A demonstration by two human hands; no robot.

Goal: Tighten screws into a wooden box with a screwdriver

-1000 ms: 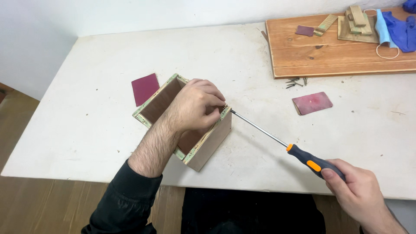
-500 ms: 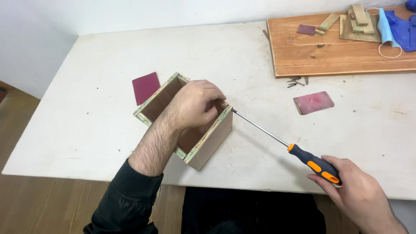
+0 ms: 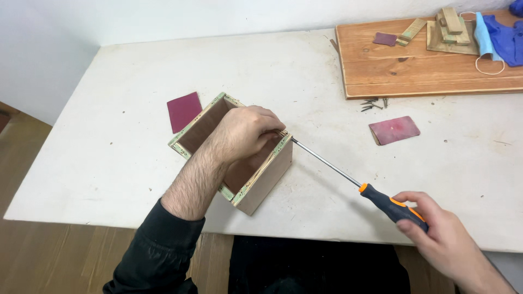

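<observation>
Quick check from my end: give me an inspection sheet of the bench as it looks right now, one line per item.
Surface: white table, scuffed and stained, bare in the left part.
Job's things: open wooden box near the front edge; screwdriver with its tip at the box's upper right corner.
Clutter: two dark red sandpaper pieces; small screws; wooden board bearing wood offcuts, a face mask and a blue glove.
Grippers: left hand rests over the box's rim, fingers by the tip; right hand grips the orange and black handle.
Cables: nothing seen.
Surroundings: white wall behind, wooden floor below.
</observation>
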